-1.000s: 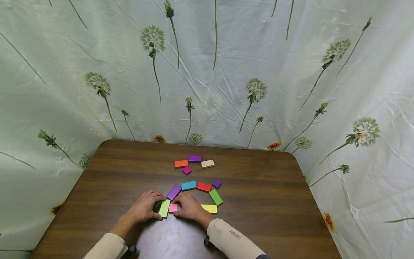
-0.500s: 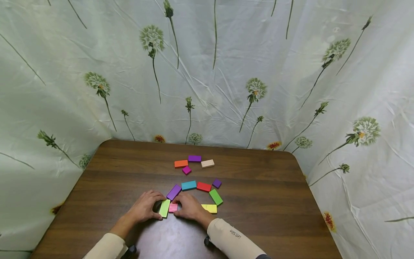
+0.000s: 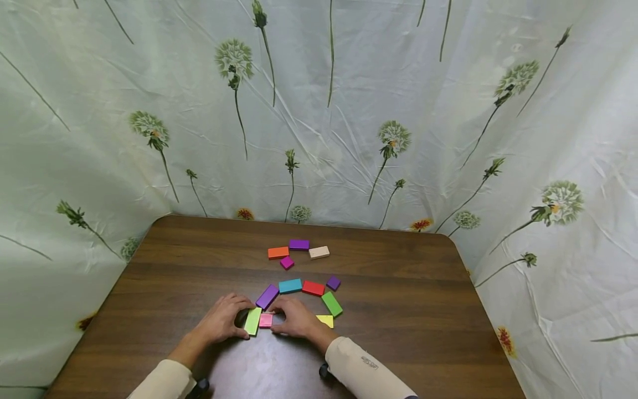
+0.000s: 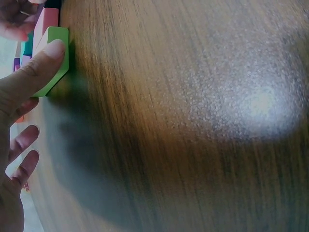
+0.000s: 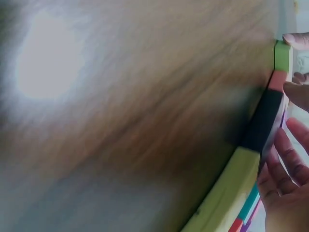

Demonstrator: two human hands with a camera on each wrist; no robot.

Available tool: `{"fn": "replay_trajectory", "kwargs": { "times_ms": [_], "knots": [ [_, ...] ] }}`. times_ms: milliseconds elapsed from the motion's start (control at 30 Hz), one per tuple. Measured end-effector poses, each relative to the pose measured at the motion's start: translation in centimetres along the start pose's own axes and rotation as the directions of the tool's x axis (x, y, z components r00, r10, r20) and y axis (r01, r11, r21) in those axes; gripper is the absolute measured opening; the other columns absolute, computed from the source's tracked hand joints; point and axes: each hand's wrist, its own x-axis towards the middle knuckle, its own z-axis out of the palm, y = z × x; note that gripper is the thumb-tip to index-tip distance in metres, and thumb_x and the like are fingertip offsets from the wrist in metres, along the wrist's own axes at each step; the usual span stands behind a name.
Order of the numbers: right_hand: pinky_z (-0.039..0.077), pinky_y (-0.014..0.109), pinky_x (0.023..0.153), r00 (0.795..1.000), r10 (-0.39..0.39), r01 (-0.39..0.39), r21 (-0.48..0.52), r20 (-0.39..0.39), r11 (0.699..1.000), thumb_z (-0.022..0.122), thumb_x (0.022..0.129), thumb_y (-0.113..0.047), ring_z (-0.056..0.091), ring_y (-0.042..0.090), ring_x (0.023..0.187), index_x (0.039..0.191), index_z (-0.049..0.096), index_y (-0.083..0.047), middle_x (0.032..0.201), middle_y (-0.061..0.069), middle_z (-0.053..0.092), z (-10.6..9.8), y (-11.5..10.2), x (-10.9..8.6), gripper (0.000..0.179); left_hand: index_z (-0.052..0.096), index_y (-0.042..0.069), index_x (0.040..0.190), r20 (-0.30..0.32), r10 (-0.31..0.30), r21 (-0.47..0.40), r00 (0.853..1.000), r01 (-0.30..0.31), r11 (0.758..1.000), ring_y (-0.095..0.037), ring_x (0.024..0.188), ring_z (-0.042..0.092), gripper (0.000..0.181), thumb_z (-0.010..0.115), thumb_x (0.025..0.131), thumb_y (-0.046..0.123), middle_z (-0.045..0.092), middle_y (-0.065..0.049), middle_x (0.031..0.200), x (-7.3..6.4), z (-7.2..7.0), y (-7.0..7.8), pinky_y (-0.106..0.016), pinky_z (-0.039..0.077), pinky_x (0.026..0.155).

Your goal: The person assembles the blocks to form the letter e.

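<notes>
My left hand [image 3: 224,318] pinches a lime-green block [image 3: 252,322] between thumb and fingers; the left wrist view shows the thumb on the block's near end. Against its right side lies a short pink block [image 3: 266,321]. Beside that comes a dark block [image 5: 263,118], largely covered from above by my right hand [image 3: 296,318], whose thumb and index finger straddle it at the pink block's end. A yellow block [image 3: 326,321] continues this row. A purple block [image 3: 267,296], a teal block [image 3: 291,286], a red block [image 3: 313,288] and a green block [image 3: 332,304] curve behind.
A small dark-purple block [image 3: 333,283] sits outside the curve. Farther back are orange [image 3: 278,253], violet [image 3: 299,244], beige [image 3: 319,252] and magenta [image 3: 287,262] blocks. The brown wooden table [image 3: 408,288] ends at a flower-printed curtain [image 3: 339,111].
My right hand has slid slightly right along the row, uncovering part of the dark block and covering more of the yellow one. The left hand stays on the lime-green block.
</notes>
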Motion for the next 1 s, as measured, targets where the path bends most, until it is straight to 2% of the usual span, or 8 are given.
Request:
{"fn": "replay_trajectory", "kwargs": {
  "times_ms": [300,633,1000],
  "knots": [
    [0.046,0.022,0.083,0.998,0.065,-0.065,-0.031,-0.017,0.997,0.077,0.079,-0.025,0.056,0.007,0.091,0.108,0.069,-0.009,0.097,-0.003,0.062,-1.9,1.9,-2.1,0.034,0.068,0.007,0.110,-0.008,0.005,0.005,1.000,-0.005,1.000,-0.029,0.103,0.054,0.062,0.088,0.060,0.038,0.065,-0.006,0.108,-0.1,0.1,-0.1,-0.054,0.041,0.091],
    [0.046,0.024,0.084,1.000,0.017,-0.018,-0.047,-0.023,0.999,0.079,0.076,-0.021,0.059,0.013,0.092,0.104,0.070,-0.004,0.097,0.002,0.068,-3.1,3.9,-3.9,0.033,0.069,0.007,0.107,-0.032,0.022,0.008,0.999,-0.021,1.000,-0.026,0.097,0.054,0.061,0.089,0.058,0.037,0.065,-0.004,0.105,-0.1,0.0,0.2,-0.050,0.042,0.086],
    [0.044,0.017,0.078,0.999,-0.005,0.008,-0.059,0.046,0.998,0.081,0.074,-0.016,0.058,0.007,0.086,0.099,0.072,-0.005,0.092,0.001,0.065,-3.2,3.9,-4.5,0.028,0.068,0.007,0.109,-0.007,-0.011,0.006,1.000,0.011,1.000,-0.027,0.099,0.053,0.063,0.088,0.059,0.039,0.065,-0.006,0.107,-0.1,-0.2,0.4,-0.052,0.041,0.090]
  ]
}}
